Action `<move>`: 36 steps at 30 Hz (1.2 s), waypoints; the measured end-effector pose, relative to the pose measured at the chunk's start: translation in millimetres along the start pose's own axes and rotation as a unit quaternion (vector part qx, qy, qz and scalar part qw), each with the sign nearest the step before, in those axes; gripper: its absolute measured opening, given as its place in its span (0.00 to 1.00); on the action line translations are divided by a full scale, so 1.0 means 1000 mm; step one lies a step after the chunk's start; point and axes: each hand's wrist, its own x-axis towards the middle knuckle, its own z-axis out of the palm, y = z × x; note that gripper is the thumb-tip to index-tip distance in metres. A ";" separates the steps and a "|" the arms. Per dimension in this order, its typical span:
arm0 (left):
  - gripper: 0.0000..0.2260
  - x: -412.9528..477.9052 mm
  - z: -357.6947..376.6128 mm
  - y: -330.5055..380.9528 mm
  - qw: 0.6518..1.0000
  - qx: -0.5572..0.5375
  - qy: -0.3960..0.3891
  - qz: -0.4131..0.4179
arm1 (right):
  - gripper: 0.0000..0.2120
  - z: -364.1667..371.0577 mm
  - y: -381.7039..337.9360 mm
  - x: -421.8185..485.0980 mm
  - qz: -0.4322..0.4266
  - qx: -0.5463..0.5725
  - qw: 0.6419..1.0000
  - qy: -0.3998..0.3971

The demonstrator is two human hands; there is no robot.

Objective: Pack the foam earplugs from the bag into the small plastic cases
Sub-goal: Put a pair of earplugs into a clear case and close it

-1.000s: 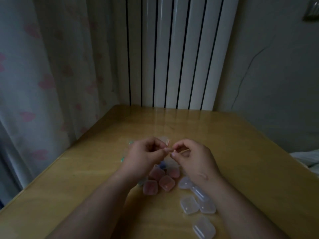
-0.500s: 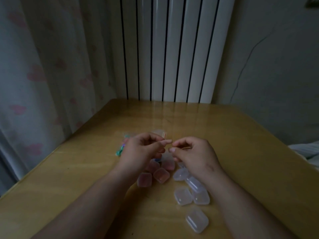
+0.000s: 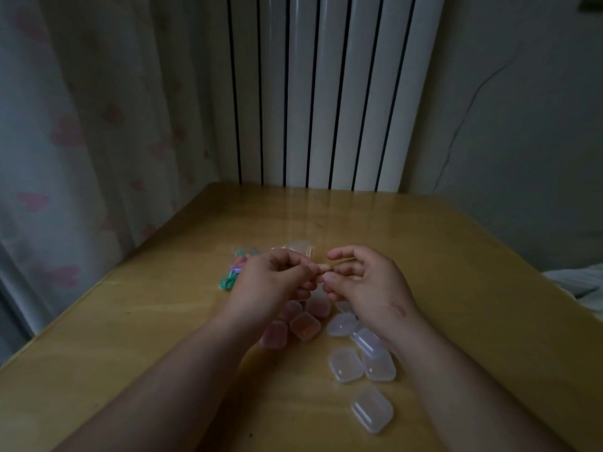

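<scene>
Tabletop [image 3: 456, 275] carries everything within our reach — clear cases [image 3: 346, 365] nearest, pink-tinted cases [image 3: 305, 326] midway, bag of earplugs [image 3: 233, 275] beyond. Left hand [image 3: 270, 282] and right hand [image 3: 365, 282] pinch together, probably rolling something too small to identify.

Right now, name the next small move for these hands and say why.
Probably bring the small pale piece, pinched between the left hand and right hand, down to a clear case. What the piece is cannot be told. Several clear cases look empty, while the pinkish ones seem filled.
</scene>
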 end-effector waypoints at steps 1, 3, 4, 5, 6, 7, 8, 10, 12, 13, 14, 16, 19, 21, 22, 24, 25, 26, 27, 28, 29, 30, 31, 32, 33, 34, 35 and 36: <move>0.03 0.000 0.000 0.000 1.000 0.001 0.001 -0.004 | 0.13 0.000 0.000 0.000 -0.002 0.002 1.000 0.000; 0.03 0.000 -0.001 -0.001 1.000 0.009 0.003 -0.010 | 0.13 0.001 0.001 0.000 -0.010 -0.001 1.000 0.002; 0.03 0.000 -0.002 -0.001 1.000 0.018 0.003 -0.010 | 0.12 0.001 0.001 0.000 -0.012 -0.004 1.000 0.004; 0.03 0.001 -0.002 -0.001 1.000 0.029 0.001 -0.006 | 0.12 0.001 0.002 0.001 -0.014 -0.004 1.000 0.005; 0.03 0.001 -0.002 -0.002 0.999 0.041 0.001 0.000 | 0.12 0.000 0.002 0.002 -0.016 -0.003 1.000 0.008; 0.02 0.001 -0.002 -0.002 0.998 0.059 0.007 0.009 | 0.13 -0.001 0.003 0.004 -0.020 -0.004 1.000 0.013; 0.00 0.000 -0.001 -0.001 0.995 0.093 0.019 0.023 | 0.13 -0.002 0.004 0.006 -0.024 -0.009 0.999 0.020; 0.03 -0.004 0.000 0.001 0.980 0.191 0.021 0.052 | 0.12 -0.005 0.008 0.008 -0.033 -0.032 0.998 0.035; 0.06 -0.011 0.004 0.006 0.962 0.261 -0.060 0.054 | 0.12 -0.007 0.012 0.011 -0.034 -0.060 0.997 0.044; 0.08 -0.013 0.004 0.007 0.942 0.310 -0.109 0.067 | 0.12 -0.008 0.014 0.011 -0.033 -0.071 0.996 0.047; 0.11 -0.014 0.004 0.007 0.912 0.370 -0.148 0.099 | 0.13 -0.008 0.015 0.012 -0.034 -0.079 0.995 0.051; 0.19 -0.014 0.004 0.006 0.849 0.460 -0.203 0.161 | 0.13 -0.008 0.017 0.013 -0.039 -0.088 0.994 0.059; 0.20 -0.015 0.008 0.005 0.780 0.526 -0.261 0.215 | 0.13 -0.008 0.016 0.012 -0.049 -0.089 0.993 0.065; 0.18 -0.016 0.009 0.005 0.772 0.522 -0.289 0.220 | 0.13 -0.009 0.015 0.011 -0.051 -0.091 0.992 0.065; 0.17 -0.015 0.008 0.005 0.774 0.514 -0.298 0.221 | 0.13 -0.009 0.015 0.010 -0.052 -0.094 0.992 0.068; 0.13 -0.015 0.005 0.006 0.790 0.484 -0.311 0.213 | 0.13 -0.008 0.014 0.009 -0.059 -0.101 0.990 0.082; 0.11 -0.015 0.003 0.006 0.811 0.457 -0.305 0.201 | 0.13 -0.008 0.014 0.010 -0.063 -0.102 0.988 0.093; 0.09 -0.015 0.000 0.008 0.838 0.426 -0.287 0.183 | 0.12 -0.008 0.014 0.010 -0.064 -0.104 0.987 0.104; 0.09 -0.015 -0.003 0.008 0.868 0.393 -0.258 0.157 | 0.11 -0.008 0.015 0.011 -0.063 -0.108 0.985 0.115; 0.09 -0.014 -0.006 0.008 0.901 0.349 -0.227 0.124 | 0.10 -0.008 0.015 0.011 -0.060 -0.113 0.984 0.125; 0.10 -0.013 -0.009 0.008 0.932 0.289 -0.200 0.094 | 0.09 -0.009 0.015 0.012 -0.057 -0.116 0.983 0.133; 0.12 -0.012 -0.010 0.008 0.954 0.230 -0.174 0.081 | 0.08 -0.009 0.015 0.012 -0.054 -0.119 0.981 0.140; 0.15 -0.011 -0.012 0.008 0.967 0.183 -0.154 0.087 | 0.08 -0.008 0.014 0.012 -0.052 -0.118 0.981 0.143; 0.17 -0.010 -0.014 0.008 0.974 0.148 -0.142 0.097 | 0.09 -0.008 0.013 0.011 -0.052 -0.111 0.982 0.142; 0.17 -0.010 -0.016 0.008 0.979 0.114 -0.135 0.100 | 0.10 -0.007 0.011 0.010 -0.051 -0.099 0.984 0.137; 0.14 -0.011 -0.016 0.010 0.983 0.089 -0.130 0.098 | 0.11 -0.006 0.009 0.009 -0.049 -0.086 0.987 0.128; 0.10 -0.012 -0.017 0.012 0.985 0.077 -0.126 0.094 | 0.11 -0.006 0.007 0.007 -0.045 -0.080 0.989 0.116; 0.06 -0.012 -0.017 0.013 0.986 0.073 -0.119 0.093 | 0.12 -0.005 0.006 0.005 -0.040 -0.081 0.991 0.104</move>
